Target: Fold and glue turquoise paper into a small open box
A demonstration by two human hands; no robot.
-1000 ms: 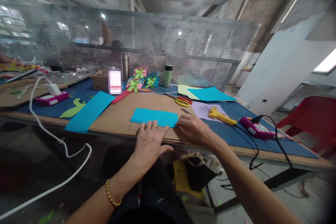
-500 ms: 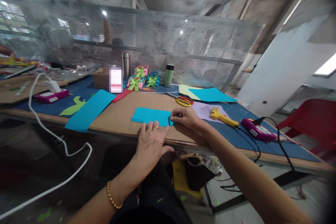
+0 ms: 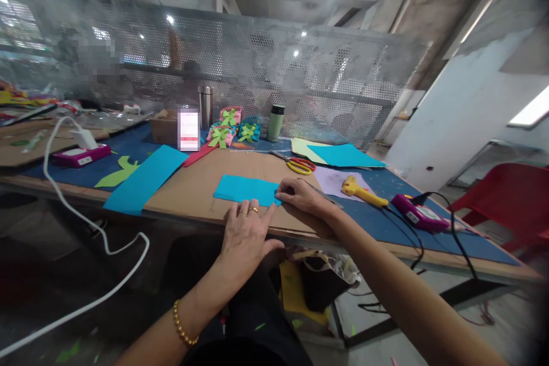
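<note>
A blue paper strip [image 3: 244, 187] lies flat on brown cardboard [image 3: 184, 194] near the table's front edge. My left hand [image 3: 246, 231], with rings on it, rests spread with its fingertips at the strip's near edge, thumb out to the right. The fingers of my right hand [image 3: 300, 194] pinch the strip's right end. Behind that hand are scissors with red and yellow handles [image 3: 300, 166]. A yellow glue gun [image 3: 364, 191] lies to the right on a purple sheet [image 3: 328, 182].
A long blue sheet [image 3: 148, 180] and green cut paper [image 3: 120, 173] lie left. Behind stand a steel flask [image 3: 206, 108], a green bottle [image 3: 275, 123], a cardboard box [image 3: 164, 128] and bow-topped pieces [image 3: 221, 135]. Purple power strips [image 3: 83, 155] sit either side, with cables over the front edge.
The right hand has shifted very slightly left at the strip's end, and a thin dark edge now shows behind its wrist. The left hand is almost unchanged.
</note>
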